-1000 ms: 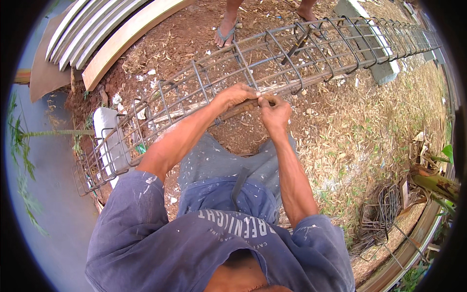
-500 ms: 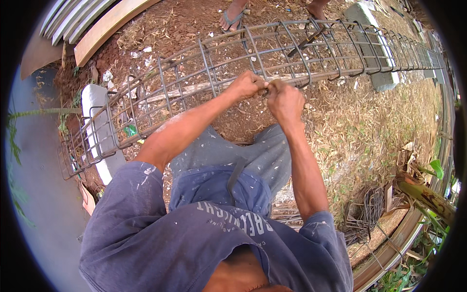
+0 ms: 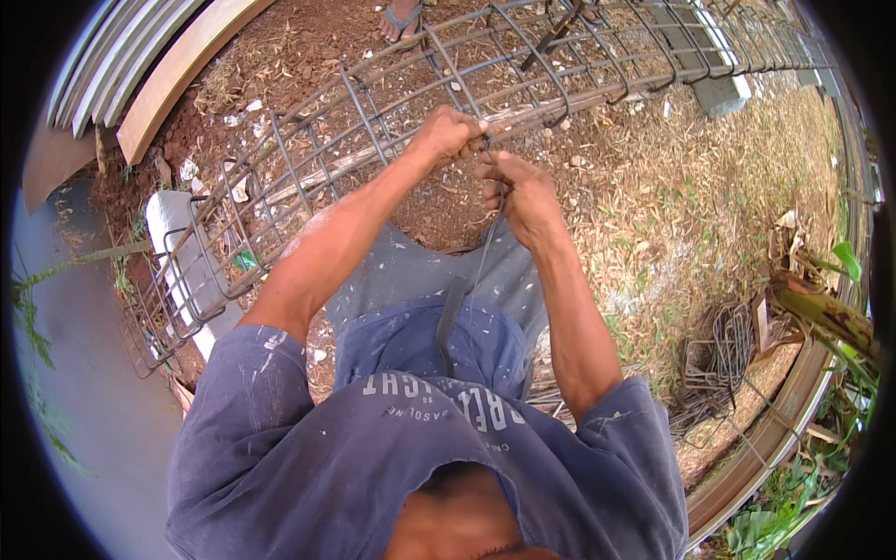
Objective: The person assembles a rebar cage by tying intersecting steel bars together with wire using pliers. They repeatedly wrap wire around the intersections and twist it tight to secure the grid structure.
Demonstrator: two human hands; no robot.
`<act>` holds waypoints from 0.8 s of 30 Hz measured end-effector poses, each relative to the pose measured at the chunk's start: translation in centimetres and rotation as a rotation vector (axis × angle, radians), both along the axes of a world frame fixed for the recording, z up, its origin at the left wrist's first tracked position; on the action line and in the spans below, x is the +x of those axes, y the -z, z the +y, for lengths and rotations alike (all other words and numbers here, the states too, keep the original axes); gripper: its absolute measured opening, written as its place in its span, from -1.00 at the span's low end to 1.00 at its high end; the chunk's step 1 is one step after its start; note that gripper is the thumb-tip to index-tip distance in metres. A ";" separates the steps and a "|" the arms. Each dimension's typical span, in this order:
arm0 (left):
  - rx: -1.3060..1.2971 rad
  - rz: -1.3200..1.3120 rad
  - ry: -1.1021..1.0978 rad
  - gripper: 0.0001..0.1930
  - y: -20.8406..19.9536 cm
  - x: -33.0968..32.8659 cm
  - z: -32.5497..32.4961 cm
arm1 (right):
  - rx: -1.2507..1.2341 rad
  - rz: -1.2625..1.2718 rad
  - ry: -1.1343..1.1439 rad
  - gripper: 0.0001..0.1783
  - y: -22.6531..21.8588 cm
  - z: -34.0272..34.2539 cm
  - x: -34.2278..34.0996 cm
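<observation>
A long cage of steel reinforcing bars (image 3: 527,119) stretches across in front of me. At its near lengthwise bar, my left hand (image 3: 446,138) is closed in a pinch at a joint with a cross hoop. What lies between its fingertips is mostly hidden, though wire seems to pass there. Just below and to the right, my right hand (image 3: 523,198) is closed on a thin tie wire (image 3: 485,245), whose tail hangs toward my lap. Both hands are close together but apart.
Concrete blocks, one at the left (image 3: 168,224) and one at the right (image 3: 721,91), stand under the cage. A dark tool (image 3: 546,43) rests on it. Another person's sandalled foot (image 3: 401,22) is beyond. Tangled wire (image 3: 721,350) lies right; stacked panels (image 3: 126,56) stand upper left.
My right hand has drawn back from the bar toward me, and the wire's tail now shows below it. My left hand stays at the joint. The whole view has shifted slightly.
</observation>
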State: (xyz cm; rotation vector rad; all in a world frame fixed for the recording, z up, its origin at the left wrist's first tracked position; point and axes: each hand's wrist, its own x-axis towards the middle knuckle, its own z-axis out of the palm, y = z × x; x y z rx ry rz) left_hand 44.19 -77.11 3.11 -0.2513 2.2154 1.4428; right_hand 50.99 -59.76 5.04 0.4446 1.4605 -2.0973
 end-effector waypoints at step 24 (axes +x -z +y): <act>-0.563 0.393 -0.041 -0.81 -2.8 31.3 -15.0 | 1.558 0.409 -0.197 -0.50 25.2 7.4 36.5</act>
